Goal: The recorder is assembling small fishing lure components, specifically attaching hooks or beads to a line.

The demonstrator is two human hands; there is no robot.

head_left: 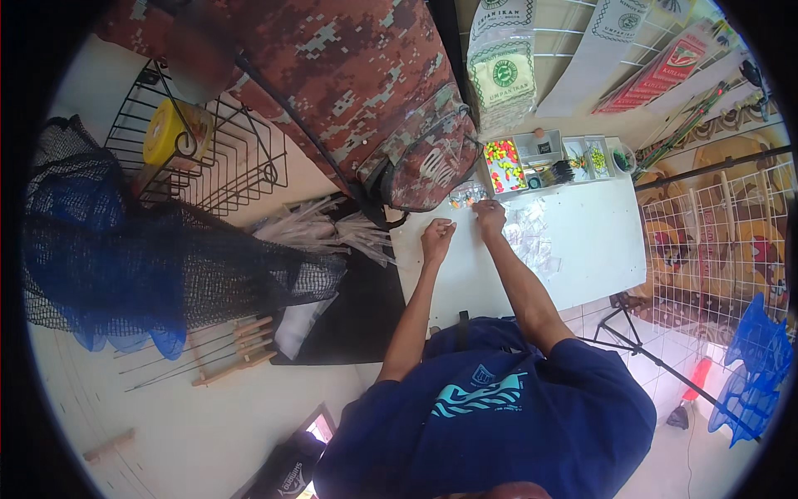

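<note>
Small coloured pieces point(468, 199) lie at the far side of the left hand point(438, 239) and right hand point(490, 218) — fingers curled, their hold I cannot tell.

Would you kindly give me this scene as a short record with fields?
Left hand: over the white table, fingers drawn together; hold unclear
Right hand: beside small packets with colourful contents; hold unclear
Right of hands: clear plastic bags on the table
Beyond hands: compartment tray with small red, yellow and green pieces; reddish-brown camouflage bag
</note>
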